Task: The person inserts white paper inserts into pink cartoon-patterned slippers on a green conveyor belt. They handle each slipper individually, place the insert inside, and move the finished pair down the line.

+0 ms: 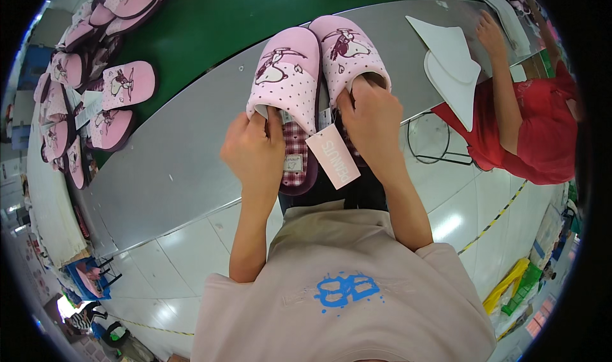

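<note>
A pair of pink slippers is in front of me, toes pointing away, with a cartoon figure and dark dots on the uppers. My left hand (254, 146) grips the left slipper (287, 62) at its opening, fingers partly inside. My right hand (371, 121) holds the right slipper (347, 46) the same way, with some fingers hidden in the opening. A pale pink hang tag (334, 157) dangles between the two slippers. The left slipper's checked red insole (295, 139) shows; the right one's is mostly covered by my hand and the tag.
The grey metal table (172, 142) borders a green surface (255, 8). Many more pink slippers (129, 85) are heaped at the left. White cut sheets (449, 75) lie on the table at right, near a co-worker in red (542, 132). A round-framed stool (428, 139) stands below the table's edge.
</note>
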Available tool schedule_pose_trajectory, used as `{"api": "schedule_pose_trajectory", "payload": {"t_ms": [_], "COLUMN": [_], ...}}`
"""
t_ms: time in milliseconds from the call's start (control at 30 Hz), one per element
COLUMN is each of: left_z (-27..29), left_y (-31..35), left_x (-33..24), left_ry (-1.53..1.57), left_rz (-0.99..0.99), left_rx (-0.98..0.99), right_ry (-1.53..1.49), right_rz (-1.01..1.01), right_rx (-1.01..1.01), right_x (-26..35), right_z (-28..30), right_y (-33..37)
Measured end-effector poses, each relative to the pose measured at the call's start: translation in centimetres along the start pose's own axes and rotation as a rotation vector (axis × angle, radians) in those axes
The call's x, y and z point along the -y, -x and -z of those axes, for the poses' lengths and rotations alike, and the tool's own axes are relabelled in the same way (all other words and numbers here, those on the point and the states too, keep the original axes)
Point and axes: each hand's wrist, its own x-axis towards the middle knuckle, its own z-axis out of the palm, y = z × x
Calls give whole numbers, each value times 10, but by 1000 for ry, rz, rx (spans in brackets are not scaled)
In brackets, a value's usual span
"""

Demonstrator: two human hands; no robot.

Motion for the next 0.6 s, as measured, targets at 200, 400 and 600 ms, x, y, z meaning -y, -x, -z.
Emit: {"api": "schedule_pose_trajectory", "payload": {"t_ms": [200,400,600], "left_z": [4,5,5], "left_y": [4,7,-1], "left_x": [-1,-1,-4], "left_ry": [-35,29,-5], "left_rz": [-24,-45,60], "left_rx": [65,40,79], "right_ry": [-31,-84,22], "right_rz": [44,71,-12], "right_rx": [1,3,28], "right_x": [-6,-9,0], "right_z": [1,2,2], "right_y": [1,4,0]}}
